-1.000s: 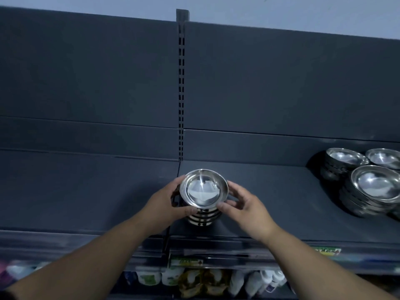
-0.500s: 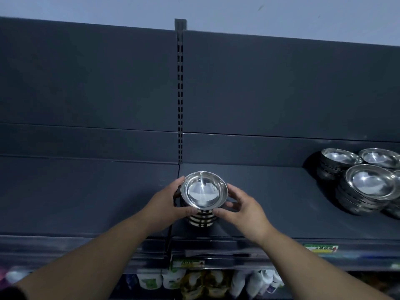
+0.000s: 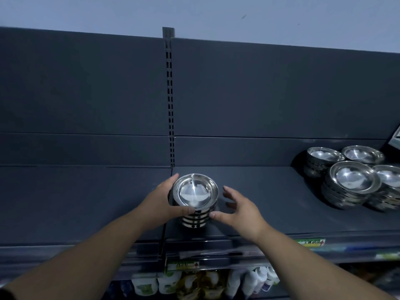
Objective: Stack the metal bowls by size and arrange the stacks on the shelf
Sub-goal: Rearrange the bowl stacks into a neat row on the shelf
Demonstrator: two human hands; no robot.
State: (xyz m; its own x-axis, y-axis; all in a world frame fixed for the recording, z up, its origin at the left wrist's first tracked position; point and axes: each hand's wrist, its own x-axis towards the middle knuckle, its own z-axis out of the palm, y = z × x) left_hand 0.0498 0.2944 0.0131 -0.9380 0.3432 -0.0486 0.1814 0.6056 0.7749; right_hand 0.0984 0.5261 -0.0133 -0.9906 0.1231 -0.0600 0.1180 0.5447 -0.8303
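Observation:
A stack of small shiny metal bowls (image 3: 195,193) stands on the dark shelf (image 3: 270,198), near the seam between two shelf boards. My left hand (image 3: 161,200) grips the stack's left side, thumb under the top rim. My right hand (image 3: 239,207) sits just right of the stack with fingers spread and a small gap to the bowls. Several stacks of larger metal bowls (image 3: 354,180) stand at the right end of the shelf.
A slotted upright post (image 3: 170,100) divides the dark back panel. Price labels (image 3: 310,243) run along the shelf's front edge. Bottles and packets (image 3: 194,284) fill the lower shelf. The shelf board on the left (image 3: 75,202) is bare.
My right hand has let go of the small stack and opened, drawing slightly to the right. The left hand still holds the stack. The view has tilted up a little.

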